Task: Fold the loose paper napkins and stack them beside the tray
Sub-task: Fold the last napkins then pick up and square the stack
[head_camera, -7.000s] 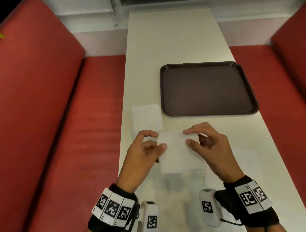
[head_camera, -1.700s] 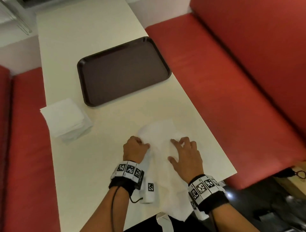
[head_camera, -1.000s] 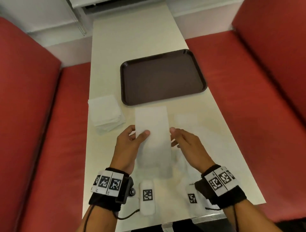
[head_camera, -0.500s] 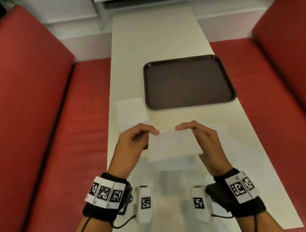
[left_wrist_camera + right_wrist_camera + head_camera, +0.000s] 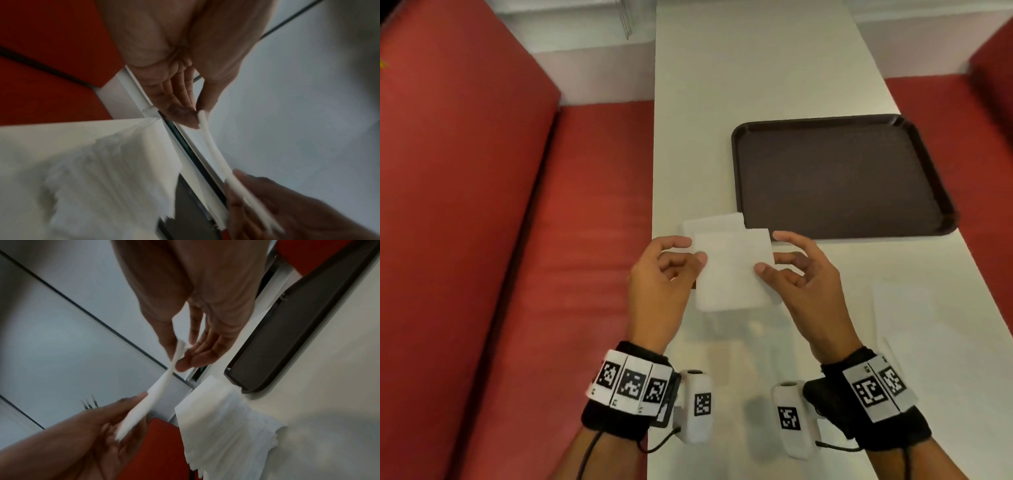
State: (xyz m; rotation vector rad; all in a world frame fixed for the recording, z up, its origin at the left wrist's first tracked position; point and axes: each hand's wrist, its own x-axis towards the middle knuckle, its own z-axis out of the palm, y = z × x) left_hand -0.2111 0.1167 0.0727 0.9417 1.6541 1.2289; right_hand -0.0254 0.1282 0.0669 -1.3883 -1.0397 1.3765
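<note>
A folded white napkin (image 5: 732, 270) hangs above the table between both hands. My left hand (image 5: 671, 267) pinches its left edge between thumb and forefinger, and my right hand (image 5: 791, 263) pinches its right edge. The left wrist view shows the napkin (image 5: 207, 138) edge-on, and so does the right wrist view, where the napkin (image 5: 156, 395) runs between both hands. A stack of folded napkins (image 5: 714, 222) lies just beyond it, left of the dark brown tray (image 5: 839, 174); the stack (image 5: 224, 423) is also in the right wrist view beside the tray (image 5: 287, 331).
The white table (image 5: 739, 68) runs away from me between red bench seats (image 5: 534, 240). Loose unfolded napkins (image 5: 914, 318) lie on the table at the near right. The table's left edge is close to my left hand.
The napkin was carried in from the right side, then folded in half between both hands. It has now been folded smaller and lifted toward the stack.
</note>
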